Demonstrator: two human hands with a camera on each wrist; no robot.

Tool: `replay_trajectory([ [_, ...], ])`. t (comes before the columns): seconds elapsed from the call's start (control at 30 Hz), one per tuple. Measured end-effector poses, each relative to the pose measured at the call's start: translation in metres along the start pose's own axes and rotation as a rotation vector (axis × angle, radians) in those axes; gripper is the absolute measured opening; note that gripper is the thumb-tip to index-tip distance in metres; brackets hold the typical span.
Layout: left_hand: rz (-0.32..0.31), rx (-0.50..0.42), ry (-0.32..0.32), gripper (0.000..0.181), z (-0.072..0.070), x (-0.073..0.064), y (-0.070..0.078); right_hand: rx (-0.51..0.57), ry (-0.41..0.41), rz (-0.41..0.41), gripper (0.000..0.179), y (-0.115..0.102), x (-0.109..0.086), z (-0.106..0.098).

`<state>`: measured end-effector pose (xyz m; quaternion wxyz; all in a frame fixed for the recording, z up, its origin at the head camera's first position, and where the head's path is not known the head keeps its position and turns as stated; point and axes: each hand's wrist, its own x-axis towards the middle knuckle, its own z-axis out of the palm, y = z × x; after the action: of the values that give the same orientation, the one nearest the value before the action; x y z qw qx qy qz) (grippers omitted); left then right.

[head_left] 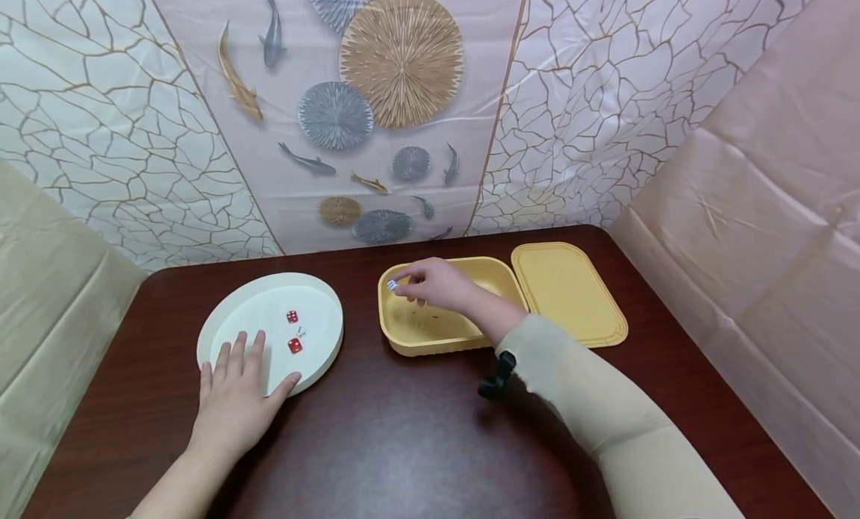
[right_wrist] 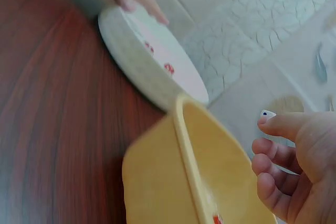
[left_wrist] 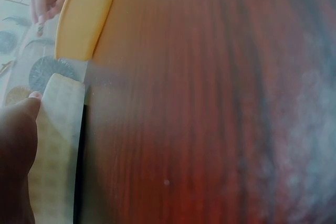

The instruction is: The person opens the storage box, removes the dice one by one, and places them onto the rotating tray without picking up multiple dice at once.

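Note:
My right hand (head_left: pixel 440 284) pinches a white die (head_left: pixel 393 284) between thumb and fingertip, above the left end of a yellow rectangular container (head_left: pixel 430 348). In the right wrist view a dark pip shows on that die (right_wrist: pixel 267 114). Part of a red die (right_wrist: pixel 218 219) is visible inside the container. At the left, my left hand (head_left: pixel 235 403) rests with straight, spread fingers over the near edge of a white round tray (head_left: pixel 269 302). Lying in the tray are two red dice, one farther back (head_left: pixel 292 317) and one nearer (head_left: pixel 295 346), with a white die (head_left: pixel 300 331) between them.
A flat yellow lid (head_left: pixel 571 295) lies right beside the container. Everything stands on a dark brown wooden table (head_left: pixel 396 437). Patterned sheeting (head_left: pixel 403 190) hangs behind the table's back edge, and plain sheeting (head_left: pixel 752 250) covers the right side.

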<state>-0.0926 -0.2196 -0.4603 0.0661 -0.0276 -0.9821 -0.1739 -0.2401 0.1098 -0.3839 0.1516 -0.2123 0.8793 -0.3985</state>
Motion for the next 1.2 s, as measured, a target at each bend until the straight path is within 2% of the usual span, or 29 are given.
replay_trajectory([
  [0.2,0.003,-0.001,0.009,0.094,-0.001,0.0,0.0,0.035,-0.042,-0.021,0.025,-0.018,0.011,0.018],
  [0.53,-0.001,0.01,0.004,0.095,-0.001,0.0,0.0,0.015,-0.088,-0.061,0.024,-0.042,0.023,0.045],
  [0.73,-0.002,0.006,0.001,0.096,-0.002,0.001,0.001,-0.023,-0.127,-0.046,0.022,-0.057,0.031,0.067],
  [0.9,-0.002,0.009,0.004,0.096,-0.001,0.001,0.001,-0.048,-0.155,-0.042,0.024,-0.06,0.04,0.084],
  [1.03,0.001,0.007,0.006,0.095,-0.001,0.001,0.001,-0.11,-0.163,-0.063,0.024,-0.062,0.046,0.094],
  [1.2,0.004,0.005,0.013,0.095,-0.002,0.001,0.001,-0.253,-0.196,-0.136,0.024,-0.067,0.05,0.104],
])
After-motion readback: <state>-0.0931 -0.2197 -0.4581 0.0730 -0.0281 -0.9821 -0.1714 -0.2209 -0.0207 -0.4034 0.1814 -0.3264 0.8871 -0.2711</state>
